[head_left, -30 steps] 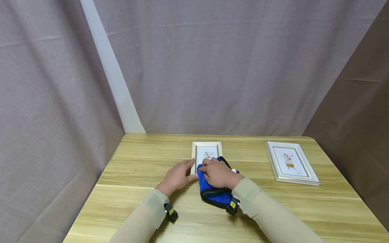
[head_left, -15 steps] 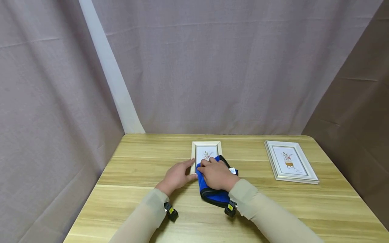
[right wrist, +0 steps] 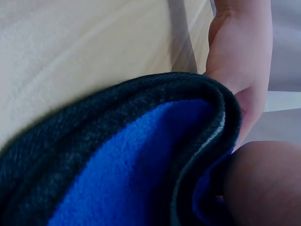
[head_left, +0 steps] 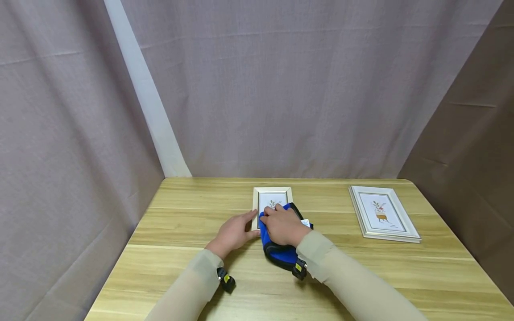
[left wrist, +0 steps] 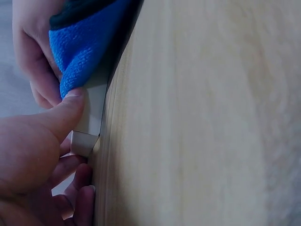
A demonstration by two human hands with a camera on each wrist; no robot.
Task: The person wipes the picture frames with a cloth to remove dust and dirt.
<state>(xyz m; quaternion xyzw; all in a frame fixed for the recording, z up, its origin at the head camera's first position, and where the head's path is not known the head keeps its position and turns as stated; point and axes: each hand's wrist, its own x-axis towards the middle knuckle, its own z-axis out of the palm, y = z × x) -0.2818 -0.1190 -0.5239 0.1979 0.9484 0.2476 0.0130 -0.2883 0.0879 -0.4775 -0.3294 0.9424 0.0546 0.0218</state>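
A cream-edged picture frame (head_left: 268,199) with a plant print lies face up near the table's back edge. My left hand (head_left: 234,231) grips its near left corner, thumb along the front side and fingers at the left side. In the left wrist view the thumb presses on the frame's side (left wrist: 95,106), close to a hanging fold of blue cloth (left wrist: 87,44). My right hand (head_left: 284,226) holds this black-edged blue cloth (head_left: 283,255) against the lower part of the frame, fingers bent over it. The cloth and hand hide that lower part.
Two white picture frames (head_left: 383,214), seemingly stacked, lie at the table's right, the top one showing a plant print. Grey curtains (head_left: 281,89) stand behind the wood-grain table (head_left: 184,223), with a brown curtain (head_left: 474,142) on the right.
My right hand and the blue cloth have shifted slightly up and to the left over the frame, covering more of the print. My left hand stays at the frame's corner.
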